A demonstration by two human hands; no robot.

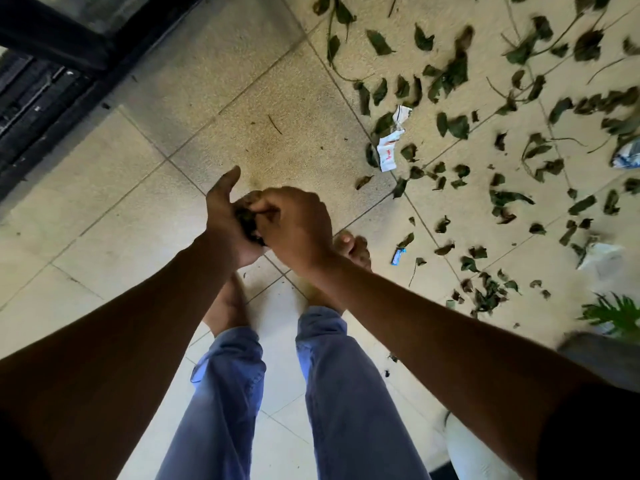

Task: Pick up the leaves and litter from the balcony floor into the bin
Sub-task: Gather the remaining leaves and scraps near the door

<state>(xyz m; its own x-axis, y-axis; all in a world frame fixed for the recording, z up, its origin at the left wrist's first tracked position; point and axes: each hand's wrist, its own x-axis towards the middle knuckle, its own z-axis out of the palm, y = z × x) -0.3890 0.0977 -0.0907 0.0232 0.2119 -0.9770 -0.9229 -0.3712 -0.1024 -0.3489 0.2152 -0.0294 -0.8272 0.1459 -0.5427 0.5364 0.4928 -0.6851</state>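
- A person stands barefoot on a tiled balcony floor [104,209], seen from above, both arms stretched forward and the two hands brought together above the floor, in front of the feet.
- The left hand [227,220] is cupped with its thumb raised and holds a small dark clump of leaves [247,221] in the palm.
- The right hand [294,225] has its fingers curled and pinches at the same clump, apparently pressing it into the left palm.
- The near-left part of the floor, beside a dark door frame [52,81], shows only a few small specks.
- Towards the far-right corner the floor is strewn with many scattered leaves [457,126] and thin stems.
- Among them lie a crumpled white paper wrapper [389,150], a small blue wrapper [398,256] near the right foot, and a blue-and-white piece of litter [628,154] at the right edge.
- No bin can be identified for certain; a pale rounded object sits at the bottom right.
- Judged from this, only a handful has been gathered and most of the work remains.
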